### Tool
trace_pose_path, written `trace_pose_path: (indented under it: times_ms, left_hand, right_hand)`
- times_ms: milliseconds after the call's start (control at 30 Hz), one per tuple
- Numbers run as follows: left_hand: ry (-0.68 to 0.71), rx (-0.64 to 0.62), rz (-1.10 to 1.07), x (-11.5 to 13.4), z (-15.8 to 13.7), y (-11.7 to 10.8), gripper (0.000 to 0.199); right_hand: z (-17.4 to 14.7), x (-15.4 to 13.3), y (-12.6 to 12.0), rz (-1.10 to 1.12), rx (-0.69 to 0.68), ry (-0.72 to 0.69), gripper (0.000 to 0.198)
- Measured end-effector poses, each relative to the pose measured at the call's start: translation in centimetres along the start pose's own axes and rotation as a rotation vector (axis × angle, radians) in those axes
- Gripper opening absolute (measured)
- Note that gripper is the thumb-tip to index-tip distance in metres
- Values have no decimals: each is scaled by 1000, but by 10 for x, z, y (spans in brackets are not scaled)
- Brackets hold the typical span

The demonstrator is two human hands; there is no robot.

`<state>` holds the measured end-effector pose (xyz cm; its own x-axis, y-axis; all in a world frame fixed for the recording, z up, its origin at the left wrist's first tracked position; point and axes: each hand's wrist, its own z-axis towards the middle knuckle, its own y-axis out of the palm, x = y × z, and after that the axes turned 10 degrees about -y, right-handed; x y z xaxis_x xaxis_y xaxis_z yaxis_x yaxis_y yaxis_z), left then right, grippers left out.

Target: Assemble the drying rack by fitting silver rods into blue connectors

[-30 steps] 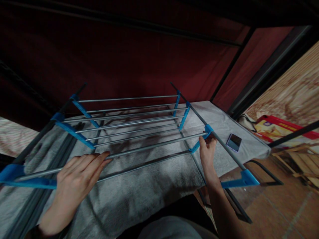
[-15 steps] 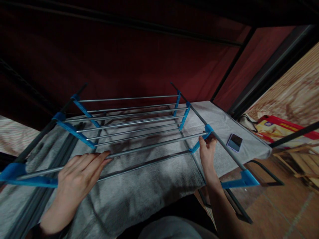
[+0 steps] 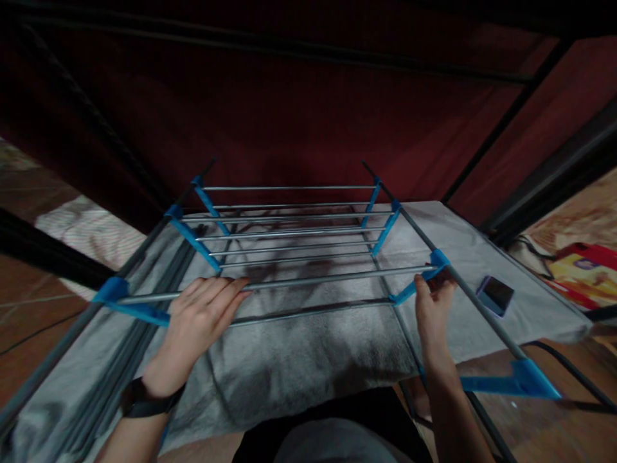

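A rack frame of grey metal tubes and blue plastic brackets lies on grey cloth (image 3: 308, 347). My left hand (image 3: 205, 315), with a dark band on its wrist, is wrapped over the left part of the front upper metal tube (image 3: 332, 278). At that tube's right end, my right hand (image 3: 434, 308) grips the blue bracket (image 3: 439, 258); its fingertips are partly hidden behind the bracket. Farther back, several thin crossbars (image 3: 289, 233) span between paired blue brackets. Another blue bracket (image 3: 520, 382) sits on the near end of the right side tube (image 3: 486, 315).
Loose dark tubes (image 3: 130, 360) lie in a bundle on the cloth at left. A phone (image 3: 495, 294) rests right of the frame. A red and yellow package (image 3: 588, 273) is at far right. Behind the rack hangs a dark red panel (image 3: 289, 122) with black bars.
The view has turned left, so the rack, phone and hands appear farther right. Both hands keep their places on the rack. More of the left side tube and the wristband shows now.
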<state>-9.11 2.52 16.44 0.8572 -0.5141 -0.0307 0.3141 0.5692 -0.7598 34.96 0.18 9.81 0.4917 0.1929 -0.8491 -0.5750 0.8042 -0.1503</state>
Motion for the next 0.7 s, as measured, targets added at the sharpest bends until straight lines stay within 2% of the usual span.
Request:
trace_pose_path:
  times_ms: [267,433,700]
  left_hand:
    - [-91,-61,-13,6,-4,-6,20]
    - [-67,-38,-2,9,-3,-8,20]
    - [-51,-27,27,6,-6,-6,21]
  right_hand:
    - [11,19,-3,87,-11,-43,51]
    - [10,19,-2,104,30,-61,57]
    - [13,14,-2,78,54,-22,48]
